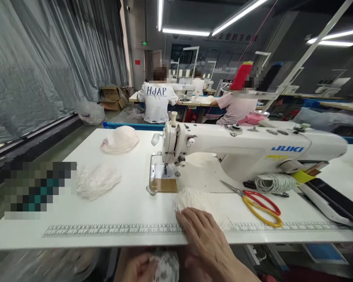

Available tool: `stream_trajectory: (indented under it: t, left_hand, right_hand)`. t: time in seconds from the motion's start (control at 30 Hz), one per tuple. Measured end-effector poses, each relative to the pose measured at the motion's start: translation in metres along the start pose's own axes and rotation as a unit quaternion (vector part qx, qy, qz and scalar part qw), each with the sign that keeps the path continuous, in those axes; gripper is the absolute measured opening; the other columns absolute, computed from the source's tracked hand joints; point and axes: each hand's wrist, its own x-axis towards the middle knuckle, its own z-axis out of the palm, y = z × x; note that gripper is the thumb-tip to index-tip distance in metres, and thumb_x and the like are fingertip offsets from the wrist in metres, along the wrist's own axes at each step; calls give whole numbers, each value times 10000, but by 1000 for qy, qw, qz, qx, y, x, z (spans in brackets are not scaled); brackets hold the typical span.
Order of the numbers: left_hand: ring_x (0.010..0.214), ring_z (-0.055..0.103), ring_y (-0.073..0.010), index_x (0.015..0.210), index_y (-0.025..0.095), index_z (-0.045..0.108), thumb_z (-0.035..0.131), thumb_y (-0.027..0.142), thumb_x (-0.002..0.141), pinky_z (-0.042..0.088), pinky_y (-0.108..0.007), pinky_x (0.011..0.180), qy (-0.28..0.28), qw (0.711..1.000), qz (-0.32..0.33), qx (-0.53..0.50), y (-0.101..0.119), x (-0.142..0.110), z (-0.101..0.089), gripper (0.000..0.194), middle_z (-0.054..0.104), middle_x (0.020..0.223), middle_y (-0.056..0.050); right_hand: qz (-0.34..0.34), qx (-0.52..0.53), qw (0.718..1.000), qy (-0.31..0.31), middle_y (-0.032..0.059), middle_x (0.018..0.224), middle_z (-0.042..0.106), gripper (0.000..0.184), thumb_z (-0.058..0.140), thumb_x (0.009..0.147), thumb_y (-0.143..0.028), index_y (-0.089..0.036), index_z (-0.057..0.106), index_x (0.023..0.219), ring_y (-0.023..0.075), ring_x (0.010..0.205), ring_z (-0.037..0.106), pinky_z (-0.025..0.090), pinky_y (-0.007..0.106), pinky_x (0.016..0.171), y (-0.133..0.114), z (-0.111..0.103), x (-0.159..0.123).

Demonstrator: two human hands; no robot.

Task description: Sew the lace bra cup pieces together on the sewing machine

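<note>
My right hand (204, 235) lies flat with fingers stretched out on a small piece of white knitted fabric (194, 199) at the near edge of the white sewing table (111, 219). My left hand (139, 267) is below the table edge, its fingers closed on a bundle of white patterned fabric (166, 266). A white JUKI sewing machine (241, 150) stands just beyond, its needle plate (163, 178) in front of my right hand.
Red and yellow scissors (260, 205) lie right of my hand, beside a coil of white cord (274, 183). Two white fabric piles (96, 181) (120, 140) sit at left. A ruler strip (111, 230) runs along the table's front. Two people sit at machines behind.
</note>
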Motion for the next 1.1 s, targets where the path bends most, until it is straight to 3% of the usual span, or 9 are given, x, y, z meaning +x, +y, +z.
stream_trajectory:
  t: [0.07,0.1,0.27,0.33,0.43,0.6,0.83,0.97,1.1]
  left_hand:
    - [856,619,-252,832,133,679,698,609,621,469,-337,811,41,998,31,-26,2,-3,1,520,687,813,-68]
    - [872,617,-248,865,121,683,698,600,629,458,-329,819,51,997,49,-37,5,-5,2,534,692,842,-79]
    - [751,604,-180,915,86,689,710,518,669,446,-277,749,2,994,55,-98,23,-22,11,498,684,795,-88]
    - [683,574,-145,914,83,688,712,502,675,429,-245,679,-23,994,37,-99,29,-32,15,484,670,763,-76]
    - [652,517,-109,881,86,695,686,473,716,376,-208,621,-58,995,38,-73,35,-47,19,421,644,746,-54]
    - [694,506,-130,928,102,698,629,425,770,368,-234,663,-92,994,27,-58,43,-63,17,366,621,742,-45]
    - [615,401,-95,789,94,679,566,320,781,314,-214,597,-99,993,16,-62,41,-63,15,252,494,643,-3]
    - [580,369,-85,772,85,647,560,428,808,282,-210,549,-82,996,44,-9,37,-63,16,355,469,619,7]
    - [578,424,-92,797,79,636,621,505,753,308,-211,549,-44,998,35,38,30,-64,9,429,532,641,-9]
  right_hand:
    - [-29,71,997,-4,84,929,648,233,546,866,-224,-175,570,1092,224,815,567,431,350,707,-15,-13,-11]
    - [-33,133,990,-32,65,880,645,183,460,901,-154,-187,583,1033,194,761,559,423,317,669,-22,-23,-16]
    - [69,467,854,-220,11,746,584,169,459,935,-266,-199,552,810,136,693,544,415,222,618,-45,-66,-20]
    - [109,517,817,-232,3,726,560,221,467,930,-327,-193,536,769,132,674,522,406,213,600,-51,-63,-16]
    - [141,539,799,-226,-3,708,528,267,451,932,-371,-178,548,775,123,647,476,370,208,564,-58,-37,-10]
    - [147,493,836,-191,-20,657,491,256,423,946,-358,-177,549,816,104,577,408,304,205,507,-63,-4,-9]
    - [72,440,886,-127,21,775,537,225,415,955,-287,-191,561,814,136,695,516,373,229,589,-70,-11,-6]
    - [70,404,902,-134,10,794,531,151,419,951,-257,-197,522,857,124,671,508,367,221,568,-69,-1,-10]
    - [52,262,961,-74,35,816,556,143,380,947,-218,-186,519,930,153,664,512,371,262,587,-74,12,-18]
